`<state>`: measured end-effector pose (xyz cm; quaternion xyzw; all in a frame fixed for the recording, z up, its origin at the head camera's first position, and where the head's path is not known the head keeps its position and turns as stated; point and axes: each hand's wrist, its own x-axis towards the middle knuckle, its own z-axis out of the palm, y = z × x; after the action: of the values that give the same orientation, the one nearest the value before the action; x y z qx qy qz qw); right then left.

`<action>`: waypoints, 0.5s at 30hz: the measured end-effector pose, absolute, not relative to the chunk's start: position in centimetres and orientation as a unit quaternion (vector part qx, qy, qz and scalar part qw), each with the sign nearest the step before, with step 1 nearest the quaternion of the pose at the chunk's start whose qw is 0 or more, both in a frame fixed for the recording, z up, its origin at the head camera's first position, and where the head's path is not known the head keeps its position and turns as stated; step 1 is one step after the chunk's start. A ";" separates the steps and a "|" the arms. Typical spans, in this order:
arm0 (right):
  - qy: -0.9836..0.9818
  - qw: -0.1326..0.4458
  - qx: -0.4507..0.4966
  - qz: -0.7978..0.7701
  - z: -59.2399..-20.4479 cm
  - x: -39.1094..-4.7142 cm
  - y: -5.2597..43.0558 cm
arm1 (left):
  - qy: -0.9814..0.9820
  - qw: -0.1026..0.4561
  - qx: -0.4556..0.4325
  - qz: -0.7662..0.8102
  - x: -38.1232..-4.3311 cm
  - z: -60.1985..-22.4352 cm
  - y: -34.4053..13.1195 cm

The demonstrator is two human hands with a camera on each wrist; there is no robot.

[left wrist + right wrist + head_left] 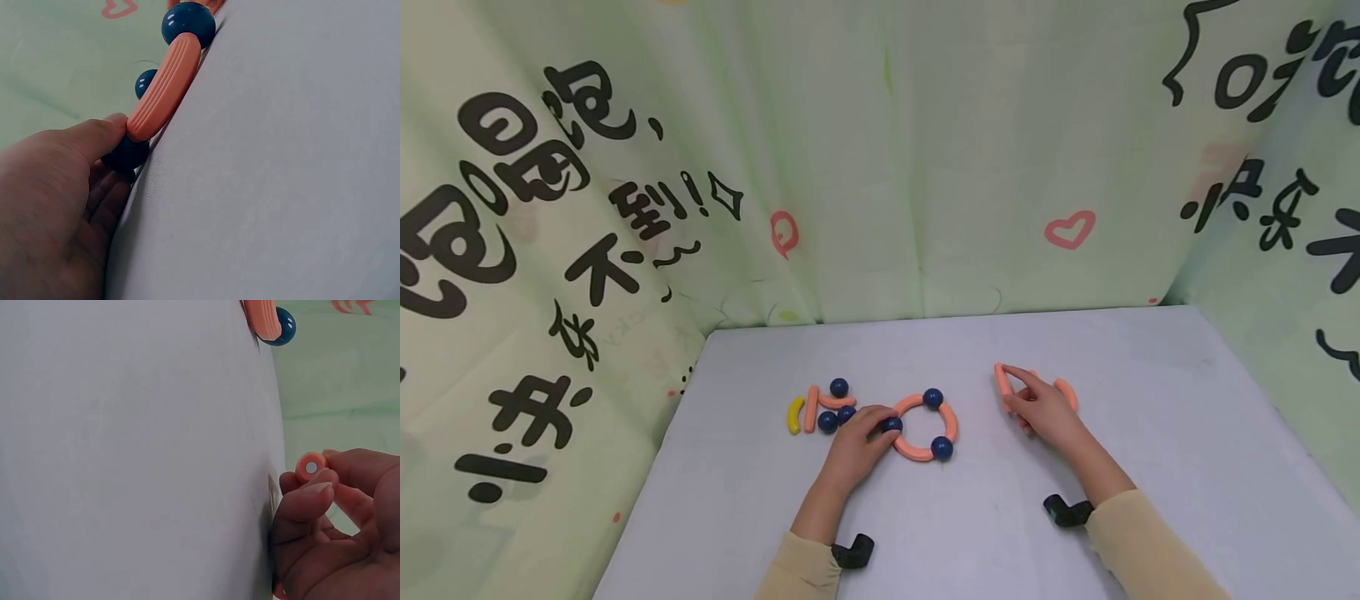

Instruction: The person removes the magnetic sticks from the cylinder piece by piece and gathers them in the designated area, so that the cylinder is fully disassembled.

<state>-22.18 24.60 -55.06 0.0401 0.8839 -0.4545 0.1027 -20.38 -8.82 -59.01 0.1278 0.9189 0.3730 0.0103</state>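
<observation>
A ring of three curved orange sticks [913, 453] and three dark blue balls lies on the table. At the ring's left side my left hand [859, 442] pinches one blue ball [892, 424] between thumb and fingers; the left wrist view shows this ball [127, 156] partly hidden, against a ribbed curved stick [167, 87]. To the right, my right hand [1043, 408] pinches a straight orange stick [1002, 382] with thumb and fingertips. Its end [311, 467] faces the right wrist camera and bears a round silvery disc. Another curved orange stick [1067, 393] lies behind this hand, partly hidden.
Left of my left hand lie a yellow curved stick [794, 415], an upright-lying orange stick [811, 408], a curved orange one [837, 402] and three blue balls [838, 387]. The white table [970, 533] ends at a printed curtain [970, 167] behind and at both sides.
</observation>
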 end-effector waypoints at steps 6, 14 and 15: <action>0.904 0.098 0.042 -0.414 -54.9 -22.0 25.3 | 0.921 0.005 0.126 0.367 -20.3 -59.0 -8.7; 0.928 0.075 0.059 -0.361 -54.9 -22.1 25.5 | 0.924 -0.004 0.130 0.360 -20.2 -58.9 -8.6; 0.930 0.071 0.060 -0.357 -54.8 -22.1 25.5 | 0.924 -0.004 0.130 0.360 -20.2 -58.9 -8.6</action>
<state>-22.11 25.46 -54.85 0.0599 0.9296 -0.3565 0.0714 -20.20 -8.61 -58.88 0.1300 0.9237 0.3604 -0.0043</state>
